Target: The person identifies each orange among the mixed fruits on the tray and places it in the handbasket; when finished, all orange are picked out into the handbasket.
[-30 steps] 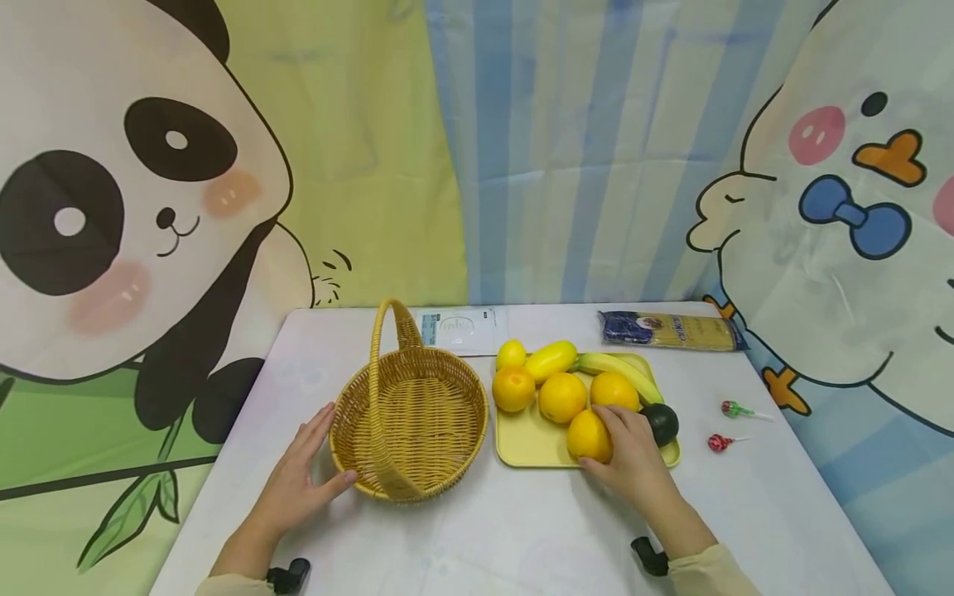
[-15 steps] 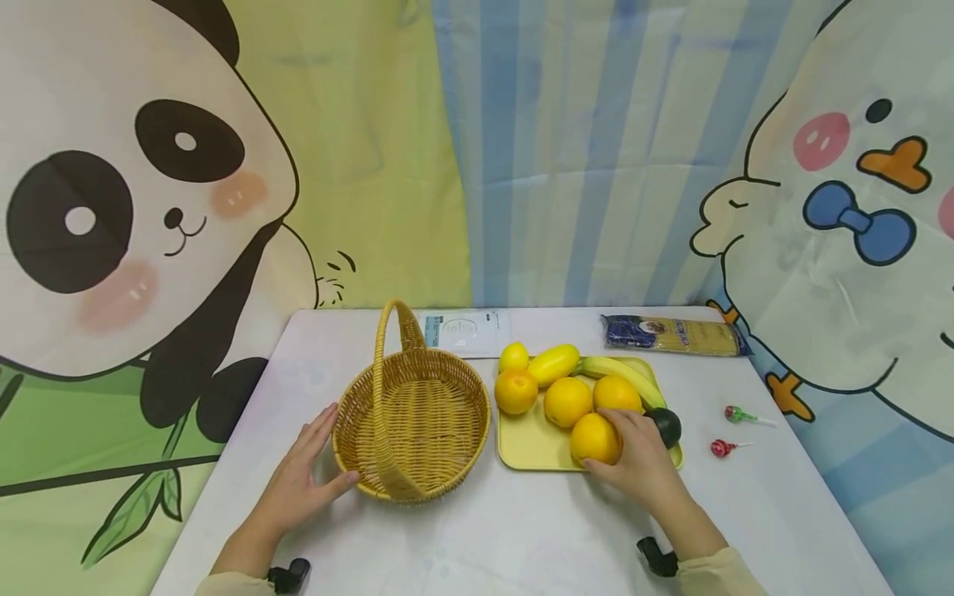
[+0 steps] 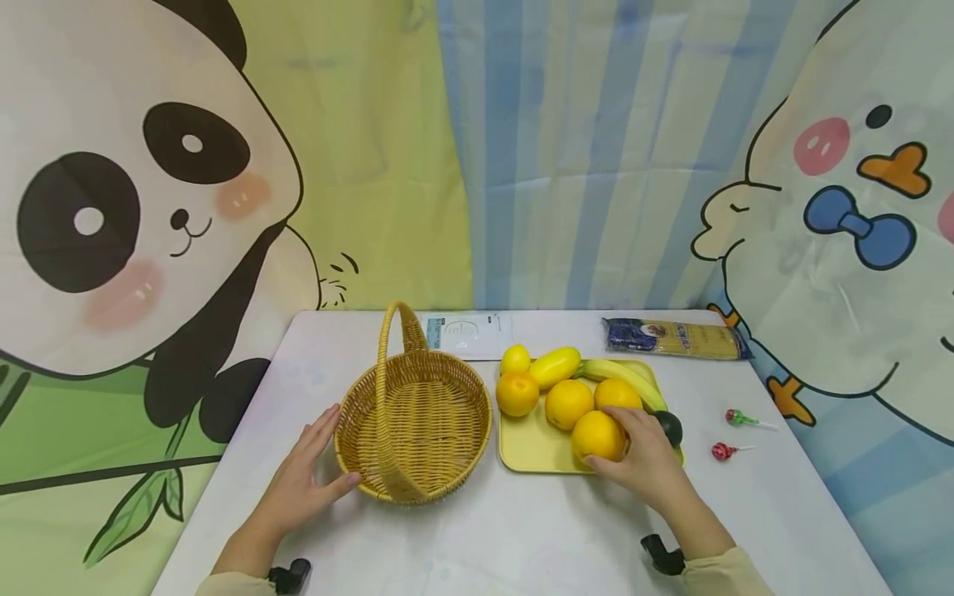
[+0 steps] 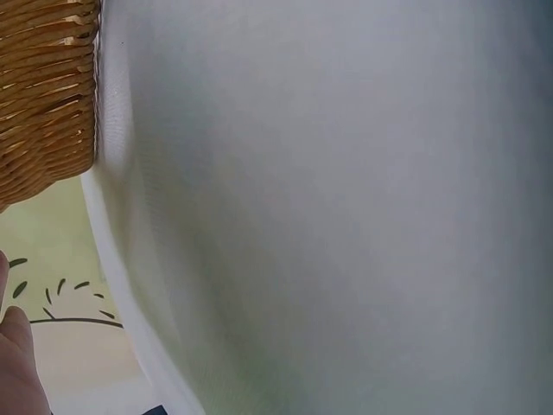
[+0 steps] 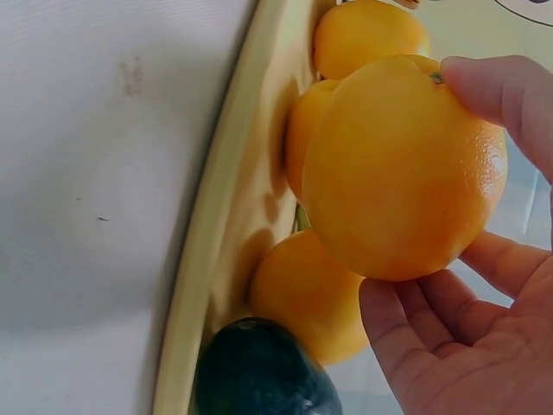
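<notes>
An orange (image 3: 599, 436) is gripped by my right hand (image 3: 654, 463), thumb on one side and fingers on the other. The right wrist view shows the same orange (image 5: 402, 173) in front of other fruit; whether it touches the yellow tray (image 3: 532, 451) cannot be told. More oranges (image 3: 569, 404), a lemon (image 3: 515, 359), a yellow oval fruit (image 3: 555, 367), a banana (image 3: 622, 377) and a dark green fruit (image 3: 668, 428) lie on the tray. My left hand (image 3: 304, 480) is spread at the left side of a wicker basket (image 3: 425, 430), thumb at its rim.
The basket's tall handle (image 3: 383, 397) arches over it. At the table's back lie a flat white packet (image 3: 469, 335) and a spaghetti bag (image 3: 678, 338). Two lollipops, one green (image 3: 736, 417) and one red (image 3: 721, 451), lie right of the tray.
The head view has shifted slightly. My right hand and the orange in it have moved a little to the right relative to the tray. The left hand and basket keep their places.
</notes>
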Demonstrator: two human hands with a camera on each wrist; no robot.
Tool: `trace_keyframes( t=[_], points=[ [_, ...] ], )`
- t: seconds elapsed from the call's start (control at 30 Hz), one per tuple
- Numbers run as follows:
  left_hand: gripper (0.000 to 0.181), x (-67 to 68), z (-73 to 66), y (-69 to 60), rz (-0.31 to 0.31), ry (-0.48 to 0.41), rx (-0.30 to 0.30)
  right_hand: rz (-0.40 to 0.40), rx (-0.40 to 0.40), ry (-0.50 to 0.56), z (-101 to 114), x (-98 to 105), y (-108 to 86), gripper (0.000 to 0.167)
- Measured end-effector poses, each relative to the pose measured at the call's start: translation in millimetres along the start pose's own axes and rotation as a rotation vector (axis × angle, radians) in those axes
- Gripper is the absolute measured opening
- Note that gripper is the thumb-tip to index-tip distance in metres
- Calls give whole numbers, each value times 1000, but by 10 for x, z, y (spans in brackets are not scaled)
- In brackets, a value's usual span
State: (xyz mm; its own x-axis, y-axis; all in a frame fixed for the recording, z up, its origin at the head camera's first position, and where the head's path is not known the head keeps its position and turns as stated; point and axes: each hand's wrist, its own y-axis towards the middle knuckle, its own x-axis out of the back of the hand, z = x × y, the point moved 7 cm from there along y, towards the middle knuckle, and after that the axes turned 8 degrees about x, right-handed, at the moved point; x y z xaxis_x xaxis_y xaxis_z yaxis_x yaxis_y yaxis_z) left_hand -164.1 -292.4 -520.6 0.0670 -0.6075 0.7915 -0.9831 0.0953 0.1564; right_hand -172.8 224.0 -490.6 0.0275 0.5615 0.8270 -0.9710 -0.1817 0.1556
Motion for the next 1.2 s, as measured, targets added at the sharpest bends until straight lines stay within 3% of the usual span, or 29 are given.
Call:
trace_keyframes(
  t=[1.2],
  points=[
    [106,-5,12,-3,23,4,42,-39,54,62,180,328,244,83]
  ],
)
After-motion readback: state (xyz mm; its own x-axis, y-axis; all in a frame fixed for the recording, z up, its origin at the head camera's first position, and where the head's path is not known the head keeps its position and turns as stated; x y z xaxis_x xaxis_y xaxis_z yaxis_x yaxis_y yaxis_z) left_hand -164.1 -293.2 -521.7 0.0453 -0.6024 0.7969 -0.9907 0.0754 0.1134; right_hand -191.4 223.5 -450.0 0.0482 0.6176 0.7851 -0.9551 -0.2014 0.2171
